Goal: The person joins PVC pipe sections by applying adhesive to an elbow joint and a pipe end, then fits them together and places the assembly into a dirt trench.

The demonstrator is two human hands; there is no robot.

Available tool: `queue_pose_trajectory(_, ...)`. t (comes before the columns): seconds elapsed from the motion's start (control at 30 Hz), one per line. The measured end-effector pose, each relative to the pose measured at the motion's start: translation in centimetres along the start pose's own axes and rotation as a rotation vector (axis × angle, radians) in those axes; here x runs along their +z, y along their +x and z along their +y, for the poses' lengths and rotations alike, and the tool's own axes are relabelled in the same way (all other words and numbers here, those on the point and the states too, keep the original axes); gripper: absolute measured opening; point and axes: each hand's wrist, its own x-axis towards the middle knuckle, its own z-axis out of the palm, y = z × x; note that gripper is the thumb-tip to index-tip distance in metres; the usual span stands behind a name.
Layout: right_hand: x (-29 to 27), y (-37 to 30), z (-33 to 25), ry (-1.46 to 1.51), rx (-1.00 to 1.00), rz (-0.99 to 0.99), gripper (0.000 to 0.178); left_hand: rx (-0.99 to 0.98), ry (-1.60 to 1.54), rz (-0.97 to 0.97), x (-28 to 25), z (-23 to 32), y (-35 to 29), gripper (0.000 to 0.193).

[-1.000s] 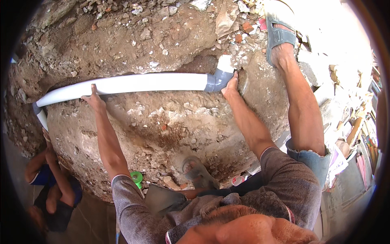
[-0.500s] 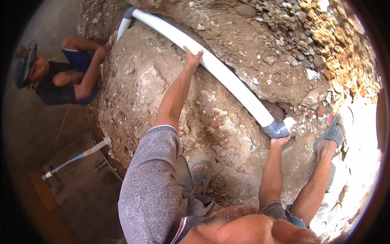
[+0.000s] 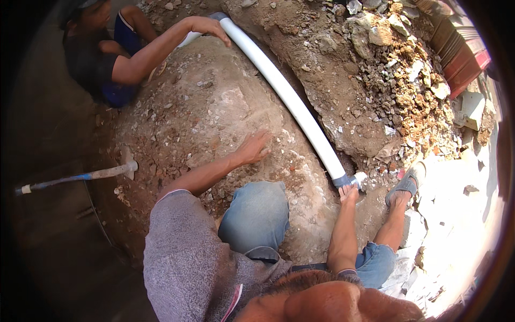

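A long white plastic pipe (image 3: 292,96) runs slantwise along a dug trench in the dirt. At its near right end is a grey pipe elbow (image 3: 347,179); my right hand (image 3: 348,193) grips this from the near side. My left hand (image 3: 254,148) is off the pipe, fingers apart, over the bare soil to its left. Another grey elbow (image 3: 218,16) joins the pipe's far end to a short white piece (image 3: 189,38). A co-worker's hand (image 3: 211,28) hovers by that far elbow; whether it touches is unclear.
Rubble and broken stones (image 3: 399,91) are heaped right of the trench. A long-handled hammer-like tool (image 3: 102,173) lies at the left edge of the dirt. The co-worker (image 3: 88,53) crouches at the far left. My sandalled foot (image 3: 405,185) stands right of the near elbow.
My left hand has let go of the pipe and drawn back to the near left. The co-worker's arm has reached toward the far elbow. My right hand stays at the near elbow.
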Motion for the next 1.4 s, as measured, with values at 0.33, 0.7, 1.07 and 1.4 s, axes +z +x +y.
queue_pose_trajectory(0.33,-1.6,-18.2,-16.8,-0.423,-0.644,-0.092,0.044,-0.081,0.109,0.251,3.6,-5.2,-7.4,0.066)
queue_pose_trajectory(0.7,-27.9,-46.1,-13.6,-0.601,-0.683,0.73,0.042,-0.059,0.038,0.186,4.6,-4.3,-7.9,0.065)
queue_pose_trajectory(1.07,-21.9,-40.4,-12.4,-1.275,-0.598,0.354,0.042,-0.068,-0.018,0.085,5.2,-5.0,-7.9,0.062)
queue_pose_trajectory(1.4,-20.3,-32.8,2.6,-0.95,-0.344,-0.229,0.039,-0.042,-0.33,0.164,5.1,-2.9,-10.1,0.06)
